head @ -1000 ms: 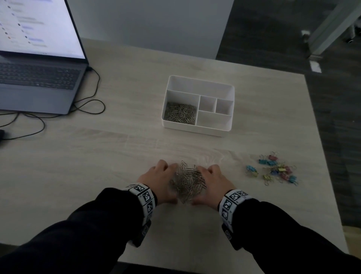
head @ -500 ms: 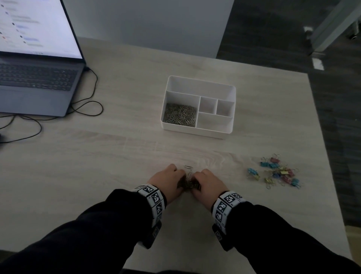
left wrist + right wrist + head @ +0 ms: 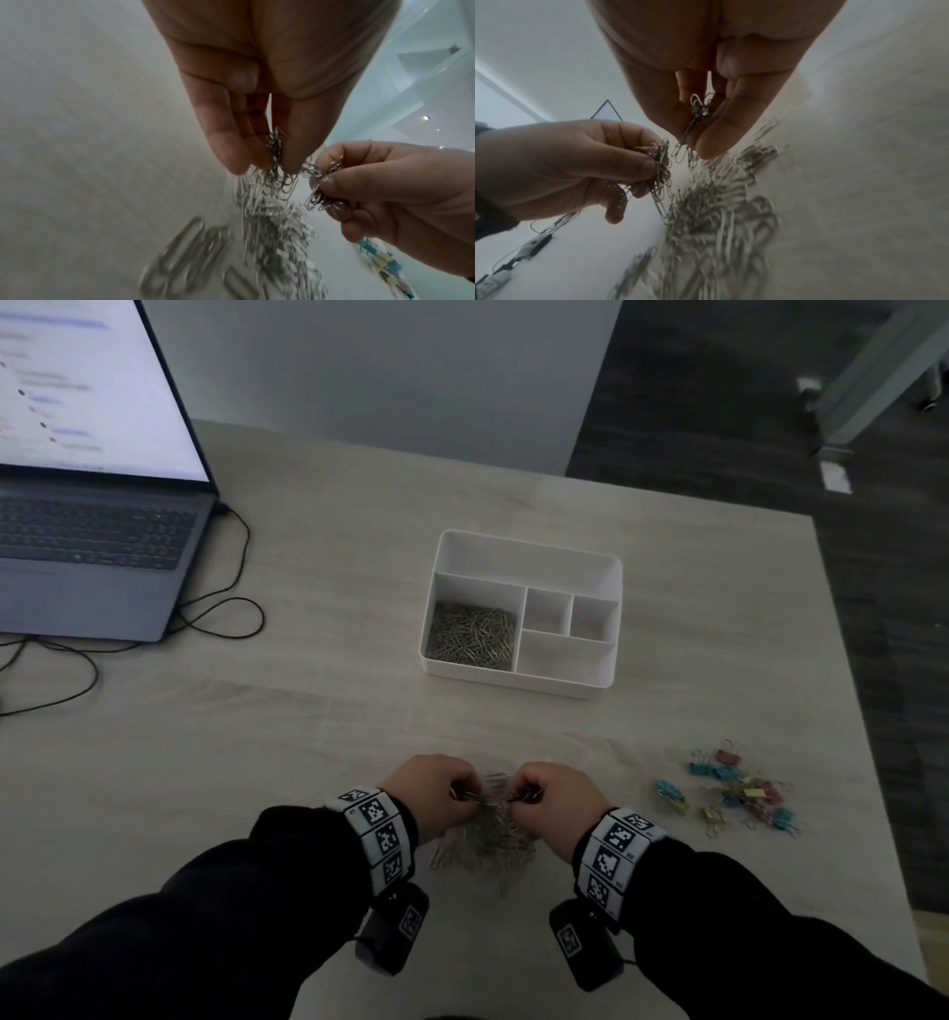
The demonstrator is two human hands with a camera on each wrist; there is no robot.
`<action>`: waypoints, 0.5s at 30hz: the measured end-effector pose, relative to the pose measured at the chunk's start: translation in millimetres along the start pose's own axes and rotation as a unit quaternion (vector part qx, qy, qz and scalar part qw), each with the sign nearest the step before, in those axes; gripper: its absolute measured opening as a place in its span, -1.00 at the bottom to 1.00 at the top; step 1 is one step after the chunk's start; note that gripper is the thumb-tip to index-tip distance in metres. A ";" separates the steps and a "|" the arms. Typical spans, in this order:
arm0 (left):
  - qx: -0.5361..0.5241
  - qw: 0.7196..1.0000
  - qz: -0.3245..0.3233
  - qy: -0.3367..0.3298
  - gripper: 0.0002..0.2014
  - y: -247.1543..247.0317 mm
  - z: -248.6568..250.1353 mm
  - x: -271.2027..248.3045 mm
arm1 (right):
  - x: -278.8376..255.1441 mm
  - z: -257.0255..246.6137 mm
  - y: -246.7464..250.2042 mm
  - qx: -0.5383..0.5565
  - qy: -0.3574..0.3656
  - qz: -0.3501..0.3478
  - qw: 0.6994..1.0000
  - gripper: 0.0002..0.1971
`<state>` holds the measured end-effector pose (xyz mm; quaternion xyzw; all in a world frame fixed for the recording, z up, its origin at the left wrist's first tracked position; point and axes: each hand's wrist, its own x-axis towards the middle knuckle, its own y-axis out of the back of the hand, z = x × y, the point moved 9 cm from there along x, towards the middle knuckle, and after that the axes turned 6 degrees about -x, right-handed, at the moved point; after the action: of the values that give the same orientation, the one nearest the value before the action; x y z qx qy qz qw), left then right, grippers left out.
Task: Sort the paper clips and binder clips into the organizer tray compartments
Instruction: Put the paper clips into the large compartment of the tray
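The head view is dim and underexposed, its brightest source the glowing laptop screen (image 3: 77,387), while both wrist views are paler, strongly warped at the edges, with the paper clips (image 3: 270,243) motion-blurred.

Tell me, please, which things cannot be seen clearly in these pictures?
- Laptop: head view, cut off by left edge; screen text blurred.
- Loose paper clips: left wrist view, motion blur, uncountable.
- Binder clips: head view, too small to count.
- Clips inside left hand and right hand: fingers hide them.
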<state>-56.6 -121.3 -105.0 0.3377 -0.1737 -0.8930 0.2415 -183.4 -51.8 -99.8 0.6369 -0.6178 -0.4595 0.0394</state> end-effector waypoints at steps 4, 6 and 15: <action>-0.051 0.998 0.026 -0.002 -0.97 28.9 5.9 10.3 | 17.5 -12.0 23.1 0.039 -0.003 0.031 0.999 -0.85; -0.078 0.995 0.056 -0.010 -0.93 51.0 11.5 17.5 | 28.4 -22.3 39.5 0.079 -0.008 0.049 0.996 -0.82; -0.153 0.975 0.163 -0.018 -0.93 142.7 32.4 56.7 | 84.5 -71.3 97.2 0.143 0.009 0.107 0.984 -0.91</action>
<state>-71.1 -265.0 -43.8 0.2482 -0.0920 -0.8636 0.4291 -226.9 -181.0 -44.1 0.5701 -0.7415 -0.3539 0.0027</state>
